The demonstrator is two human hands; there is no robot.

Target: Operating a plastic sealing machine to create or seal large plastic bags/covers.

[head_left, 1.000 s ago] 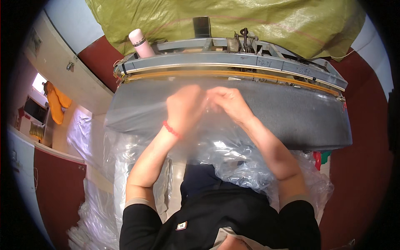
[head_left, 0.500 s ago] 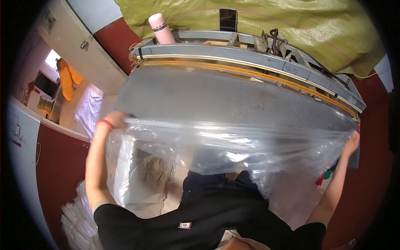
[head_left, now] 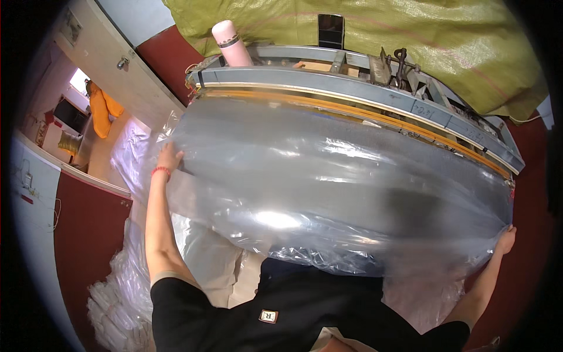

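A wide sheet of clear plastic film [head_left: 281,220] lies spread over the dark grey work surface [head_left: 258,114], shiny and wrinkled, its near edge hanging by my waist. At its left edge my left hand [head_left: 169,157], with a red band on the wrist, is closed on the film, and a crumpled bit sticks up just beyond the fingers. My right hand [head_left: 505,239] pinches the film's right edge at the surface's near right corner. The film is stretched between both hands.
Along the far side runs a grey metal frame [head_left: 281,76] with an orange strip [head_left: 328,104]. A pink bottle [head_left: 232,46] and a phone [head_left: 331,31] stand behind it, before a yellow-green woven sheet [head_left: 428,41]. Bunched plastic [head_left: 120,305] lies at the lower left, near an open door [head_left: 111,53].
The film now covers more of the grey surface, farther back. My left hand has moved slightly away from me; my right hand has come lower and nearer.
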